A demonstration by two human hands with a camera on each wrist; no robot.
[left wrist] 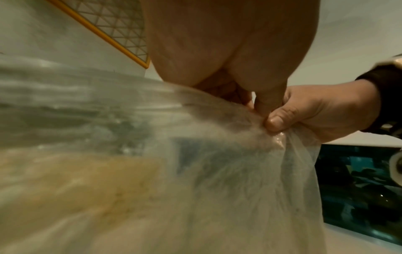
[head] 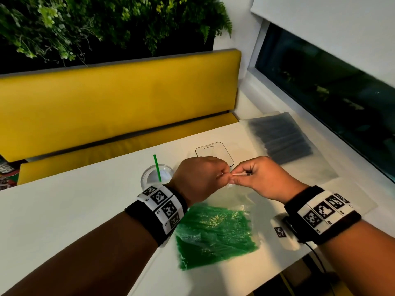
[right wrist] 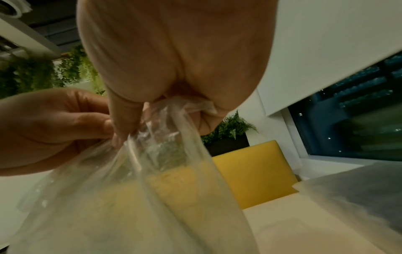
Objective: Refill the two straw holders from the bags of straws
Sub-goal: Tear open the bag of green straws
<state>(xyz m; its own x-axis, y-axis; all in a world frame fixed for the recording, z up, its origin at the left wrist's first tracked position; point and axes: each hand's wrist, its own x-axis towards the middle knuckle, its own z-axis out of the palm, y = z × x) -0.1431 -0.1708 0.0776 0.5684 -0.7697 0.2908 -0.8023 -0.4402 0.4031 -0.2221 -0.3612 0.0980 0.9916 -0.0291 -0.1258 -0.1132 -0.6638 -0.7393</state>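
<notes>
Both hands meet above the table and pinch the top edge of a clear bag of green straws (head: 215,233), whose lower part lies on the white table (head: 64,210). My left hand (head: 221,175) grips the bag mouth from the left and my right hand (head: 236,178) from the right, fingertips almost touching. In the left wrist view my left hand (left wrist: 259,106) and my right hand (left wrist: 282,120) bunch the film (left wrist: 217,171). The right wrist view shows the same pinch (right wrist: 139,123). A round clear holder (head: 149,178) with one green straw (head: 157,167) stands left of my hands. Behind them is a clear rectangular holder (head: 213,151).
A bag of black straws (head: 282,142) lies at the back right near the window (head: 331,92). A white marked device (head: 284,231) with a cable sits under my right wrist at the table's near edge. A yellow bench (head: 117,103) runs behind the table.
</notes>
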